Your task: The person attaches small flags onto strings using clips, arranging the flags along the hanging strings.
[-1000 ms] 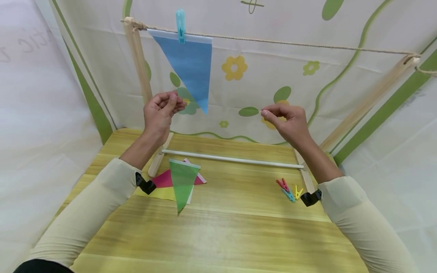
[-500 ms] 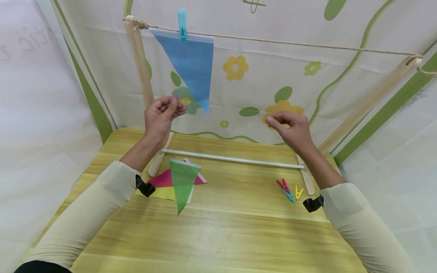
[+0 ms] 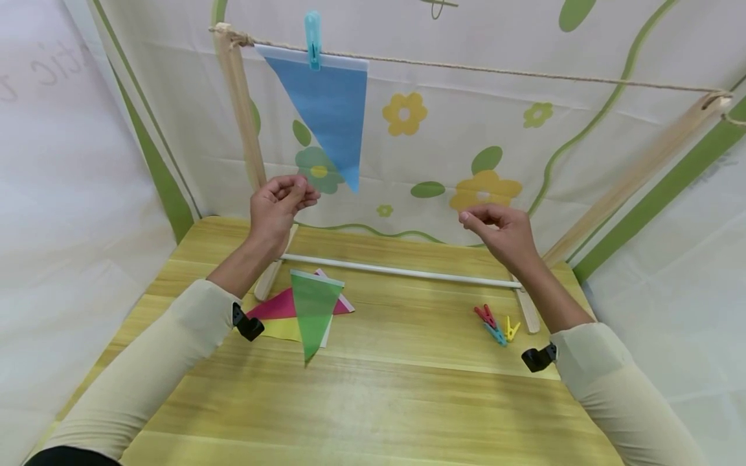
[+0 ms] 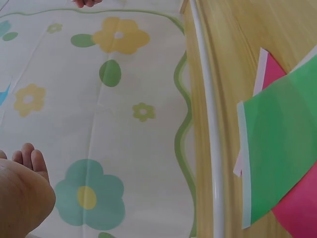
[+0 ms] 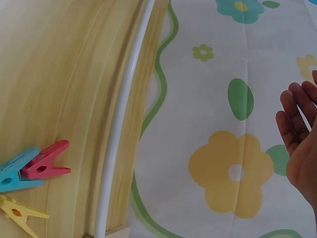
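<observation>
Above the bench (image 3: pixel 379 401), toward its far edge, a string (image 3: pixel 466 65) ran from a left post (image 3: pixel 240 103) to a right post (image 3: pixel 635 181), both wooden. Near the left post hung a blue flag (image 3: pixel 335 103), fixed to the string by a light blue clothespin (image 3: pixel 313 40), its tip downward. The left hand (image 3: pixel 274 210) was raised in front of the left post, its grip released and its fingers loosely bent. Well apart from it, the right hand (image 3: pixel 506 236) was raised before a flowered cloth (image 3: pixel 454 110), its grip likewise slack (whether thumb and forefinger touched, one could not tell). Toward the bench's left edge, a green flag (image 3: pixel 313 307) lay over a pink flag (image 3: pixel 276 307) and a yellow flag (image 3: pixel 282 330). Near the right edge, a red clothespin (image 3: pixel 485 315) overlapped a blue clothespin (image 3: pixel 496 334), with a yellow clothespin (image 3: pixel 511 329) just beside. A white rod (image 3: pixel 396 270) stretched along the far edge.
</observation>
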Action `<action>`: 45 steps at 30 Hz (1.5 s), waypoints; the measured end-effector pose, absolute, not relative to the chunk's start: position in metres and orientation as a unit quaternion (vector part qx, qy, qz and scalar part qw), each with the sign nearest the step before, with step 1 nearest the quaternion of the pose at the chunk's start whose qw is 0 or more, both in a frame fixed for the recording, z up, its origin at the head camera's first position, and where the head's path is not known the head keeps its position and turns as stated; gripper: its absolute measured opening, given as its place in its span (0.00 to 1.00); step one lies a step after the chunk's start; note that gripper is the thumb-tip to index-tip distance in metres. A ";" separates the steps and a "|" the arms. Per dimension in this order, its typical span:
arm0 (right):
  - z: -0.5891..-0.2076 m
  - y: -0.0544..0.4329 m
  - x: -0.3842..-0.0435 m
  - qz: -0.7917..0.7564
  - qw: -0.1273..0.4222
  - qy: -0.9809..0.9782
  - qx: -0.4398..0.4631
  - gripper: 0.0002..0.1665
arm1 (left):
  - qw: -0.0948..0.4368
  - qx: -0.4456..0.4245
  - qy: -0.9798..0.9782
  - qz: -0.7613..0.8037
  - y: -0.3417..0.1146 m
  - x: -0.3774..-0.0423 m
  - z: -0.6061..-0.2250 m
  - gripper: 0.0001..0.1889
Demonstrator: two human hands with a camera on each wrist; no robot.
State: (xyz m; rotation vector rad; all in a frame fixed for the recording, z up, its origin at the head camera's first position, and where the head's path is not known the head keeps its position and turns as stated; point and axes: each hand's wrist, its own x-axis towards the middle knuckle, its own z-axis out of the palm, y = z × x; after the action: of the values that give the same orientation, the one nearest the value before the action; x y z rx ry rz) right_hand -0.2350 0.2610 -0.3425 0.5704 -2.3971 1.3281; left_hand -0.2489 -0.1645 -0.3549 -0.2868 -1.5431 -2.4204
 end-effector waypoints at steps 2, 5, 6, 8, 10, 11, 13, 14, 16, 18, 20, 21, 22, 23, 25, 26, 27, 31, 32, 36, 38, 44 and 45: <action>-0.345 0.262 -0.234 0.468 0.169 -0.845 0.197 0.08 | 0.124 -0.100 -0.534 -0.831 -0.164 -0.249 -0.357 0.07; -0.349 0.265 -0.233 0.466 0.167 -0.847 0.193 0.09 | 0.118 -0.097 -0.540 -0.828 -0.165 -0.249 -0.360 0.08; -0.350 0.265 -0.232 0.465 0.166 -0.848 0.192 0.09 | 0.116 -0.096 -0.540 -0.828 -0.165 -0.249 -0.362 0.08; -0.353 0.267 -0.231 0.462 0.165 -0.851 0.189 0.09 | 0.113 -0.092 -0.545 -0.826 -0.165 -0.249 -0.364 0.11; -0.355 0.269 -0.230 0.456 0.164 -0.855 0.187 0.09 | 0.109 -0.087 -0.550 -0.823 -0.165 -0.248 -0.366 0.11; -0.357 0.270 -0.230 0.454 0.163 -0.856 0.185 0.09 | 0.107 -0.085 -0.552 -0.823 -0.166 -0.248 -0.367 0.11; -0.359 0.271 -0.228 0.451 0.160 -0.859 0.181 0.09 | 0.102 -0.081 -0.558 -0.820 -0.166 -0.248 -0.369 0.09; -0.361 0.272 -0.228 0.450 0.158 -0.861 0.178 0.09 | 0.100 -0.079 -0.560 -0.818 -0.166 -0.248 -0.371 0.08; -0.364 0.274 -0.227 0.452 0.151 -0.862 0.172 0.10 | 0.098 -0.078 -0.564 -0.817 -0.167 -0.248 -0.373 0.06; -0.367 0.275 -0.226 0.453 0.143 -0.864 0.165 0.10 | 0.095 -0.078 -0.566 -0.816 -0.167 -0.248 -0.376 0.04; -0.370 0.276 -0.225 0.452 0.134 -0.867 0.158 0.11 | 0.092 -0.077 -0.568 -0.814 -0.167 -0.248 -0.378 0.05; -0.371 0.277 -0.224 0.452 0.129 -0.869 0.155 0.12 | 0.089 -0.076 -0.570 -0.813 -0.167 -0.248 -0.380 0.05; -0.372 0.278 -0.224 0.451 0.125 -0.870 0.153 0.12 | 0.086 -0.074 -0.572 -0.812 -0.167 -0.247 -0.381 0.05; -0.374 0.279 -0.223 0.448 0.121 -0.873 0.151 0.13 | 0.083 -0.073 -0.574 -0.812 -0.167 -0.247 -0.382 0.05; -0.376 0.281 -0.222 0.445 0.112 -0.876 0.147 0.14 | 0.076 -0.068 -0.579 -0.809 -0.167 -0.247 -0.384 0.07; -0.377 0.281 -0.221 0.443 0.108 -0.878 0.145 0.14 | 0.073 -0.066 -0.581 -0.808 -0.168 -0.246 -0.385 0.08; -0.378 0.282 -0.221 0.440 0.104 -0.880 0.144 0.14 | 0.070 -0.063 -0.584 -0.806 -0.168 -0.246 -0.387 0.09; -0.381 0.284 -0.219 0.425 0.098 -0.889 0.138 0.15 | 0.057 -0.056 -0.597 -0.798 -0.169 -0.245 -0.392 0.13; -0.382 0.284 -0.218 0.421 0.097 -0.891 0.137 0.15 | 0.054 -0.055 -0.599 -0.797 -0.169 -0.245 -0.394 0.14; -0.385 0.284 -0.217 0.410 0.088 -0.899 0.129 0.16 | 0.046 -0.051 -0.604 -0.794 -0.170 -0.244 -0.398 0.10; -0.387 0.284 -0.216 0.407 0.080 -0.901 0.124 0.17 | 0.046 -0.050 -0.604 -0.794 -0.170 -0.244 -0.399 0.08; -0.392 0.286 -0.216 0.407 0.062 -0.904 0.118 0.19 | 0.044 -0.042 -0.608 -0.791 -0.173 -0.243 -0.403 0.12; -0.393 0.287 -0.216 0.408 0.059 -0.903 0.119 0.19 | 0.043 -0.040 -0.613 -0.788 -0.173 -0.242 -0.404 0.14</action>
State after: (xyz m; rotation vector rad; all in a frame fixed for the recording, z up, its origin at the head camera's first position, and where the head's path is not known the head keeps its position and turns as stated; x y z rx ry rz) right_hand -0.2162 0.2865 -0.3929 0.3607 -2.7352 1.2347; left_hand -0.2424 -0.1734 -0.4039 -0.1216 -1.8750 -2.4095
